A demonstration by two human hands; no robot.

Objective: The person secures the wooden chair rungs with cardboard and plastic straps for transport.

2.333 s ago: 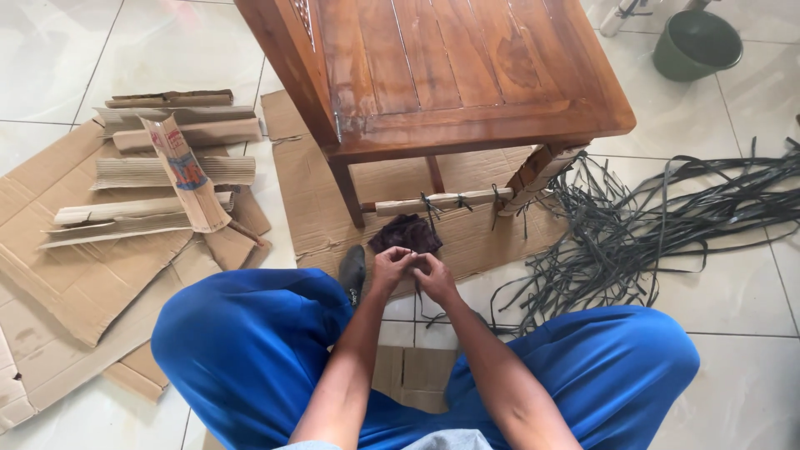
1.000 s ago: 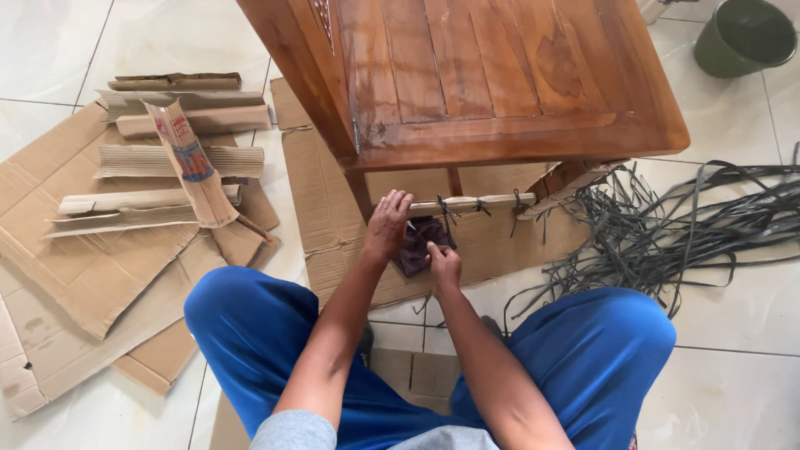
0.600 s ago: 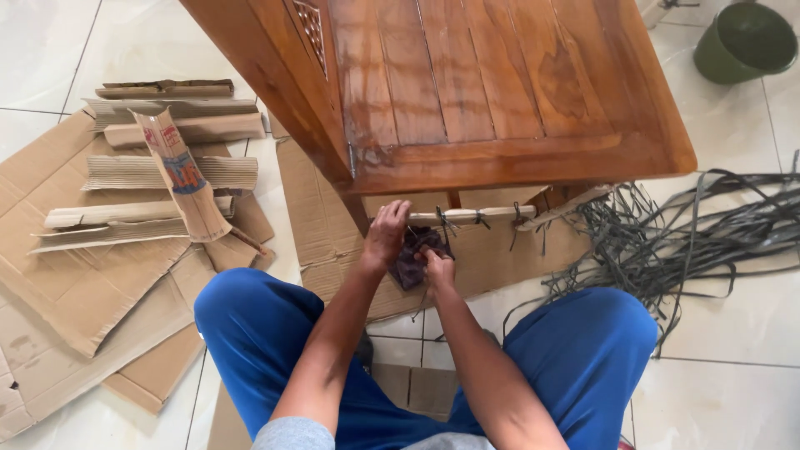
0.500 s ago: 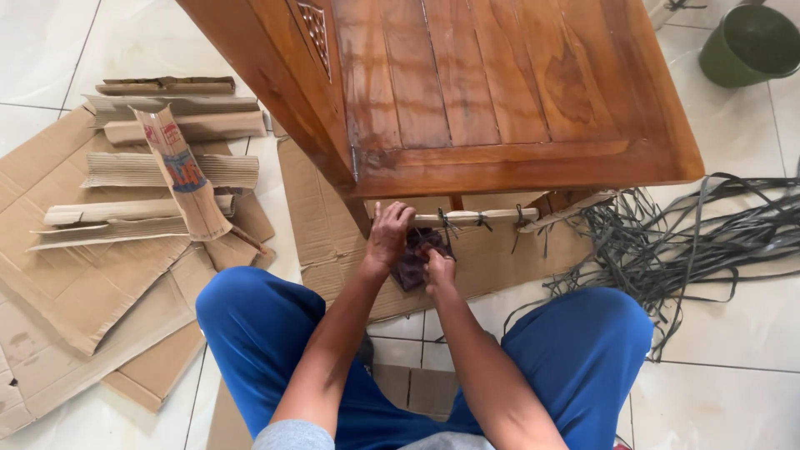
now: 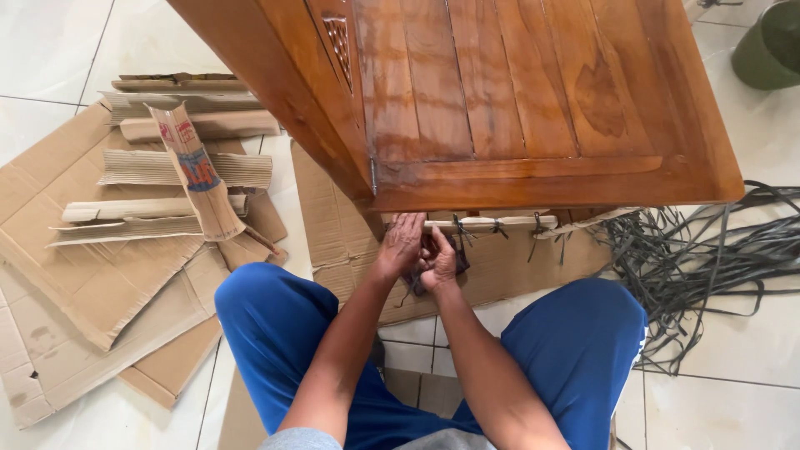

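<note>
Item one, largest: wooden table (image 5: 500, 92), reddish-brown plank top, filling the far centre of my view and hiding most of its own legs.

Item two: flattened cardboard sheets (image 5: 92, 275) on the tiled floor at left, with rolled cardboard strips (image 5: 183, 167) stacked on them.

Item three: loose heap of dark strapping (image 5: 708, 258) on the floor at right, well apart from my hands.

Item four: cardboard-wrapped rail (image 5: 487, 223) under the table's near edge, already bound with several dark ties to the right of my hands.

Item five: dark cloth (image 5: 454, 265), mostly hidden just behind my hands.

Item six: my left hand (image 5: 400, 246), forearm reaching forward between my knees, fingers curled up against the left end of the rail, touching it.

Item seven: my right hand (image 5: 439, 260), pressed against the left hand, fingers bunched in a narrow pinch. I judge it holds a thin strap end, though the strap itself is too small to make out, so I cannot tell what either hand actually grips.

Handling note, as a judgement: binding here goes best with the wrapping held flat against the rail while the tie is drawn snug, and the knot kept on the near side where I can see it.
</note>
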